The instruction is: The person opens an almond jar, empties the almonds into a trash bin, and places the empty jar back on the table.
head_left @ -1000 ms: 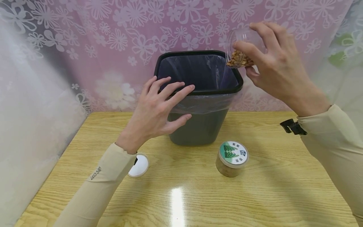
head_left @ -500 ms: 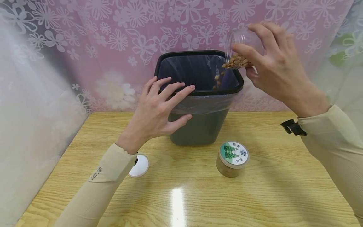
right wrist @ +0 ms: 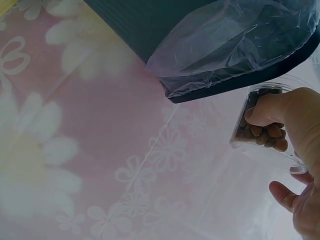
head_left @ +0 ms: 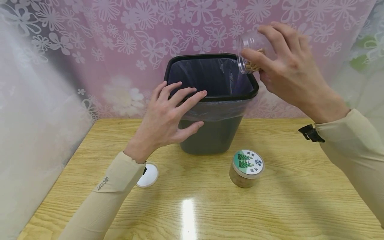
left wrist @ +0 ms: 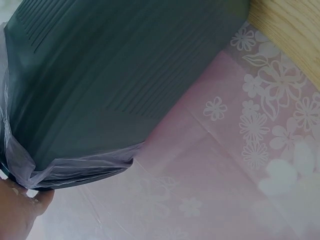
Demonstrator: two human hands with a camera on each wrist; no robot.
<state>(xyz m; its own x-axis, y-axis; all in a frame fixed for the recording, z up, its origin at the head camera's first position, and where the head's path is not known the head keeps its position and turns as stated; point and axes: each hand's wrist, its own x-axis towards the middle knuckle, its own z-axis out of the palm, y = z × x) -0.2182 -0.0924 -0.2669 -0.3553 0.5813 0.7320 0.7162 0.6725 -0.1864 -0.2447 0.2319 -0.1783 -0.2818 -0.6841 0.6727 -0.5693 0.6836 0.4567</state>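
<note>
Wooden table [head_left: 288, 206] bearing a dark, bag-lined waste bin [head_left: 207, 138]; left hand [head_left: 168, 113] spread, grasping nothing, resting at the near-left part of the black rim [head_left: 225, 98]; right hand [head_left: 292, 65] gripping a clear plastic jar [head_left: 251, 42] above the rim's right side; jar's long axis near horizontal, mouth toward the bin's opening; brown nut-like pieces [head_left: 251, 67], tumbling half a second earlier, now show only inside the jar, suggesting an interrupted, incomplete pour.

Glossy plastic jar [head_left: 254, 41]; matt bin [head_left: 210, 135]; shiny wood-grain table [head_left: 222, 210]
</note>
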